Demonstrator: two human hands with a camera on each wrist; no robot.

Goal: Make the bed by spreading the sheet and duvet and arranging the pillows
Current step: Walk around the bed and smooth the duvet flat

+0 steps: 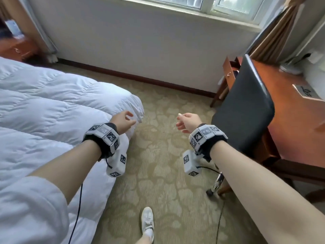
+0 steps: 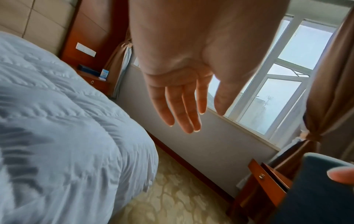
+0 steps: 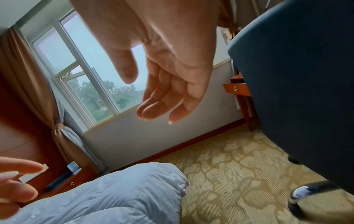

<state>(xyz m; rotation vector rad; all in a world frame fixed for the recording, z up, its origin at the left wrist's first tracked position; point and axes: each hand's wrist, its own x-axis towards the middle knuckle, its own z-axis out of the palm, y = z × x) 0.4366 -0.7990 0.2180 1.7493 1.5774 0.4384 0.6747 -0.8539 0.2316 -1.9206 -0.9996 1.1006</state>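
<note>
Duvet: white, quilted in broad puffed bands, lying across the bed and draping over its foot corner toward the carpet. Judged soft, bulky and light for its size; it should fold and slump rather than hold shape, and slide easily over whatever lies under it. Best hold, by my estimate: the rounded corner at the foot of the bed and the hem running along the near side edge, gathered in a full fistful rather than a fingertip pinch.

Sheet and pillows: not visible in any view.

Left hand: held just above the duvet's foot corner, fingers loosely spread, gripping nothing; the left wrist view shows the fingers straight and clear of the fabric.

Right hand: over the carpet, well apart from the bed, relaxed and empty.

Chair: dark back, beside the right arm, close to a wooden desk.

Window: on the far wall, curtains tied back.
</note>
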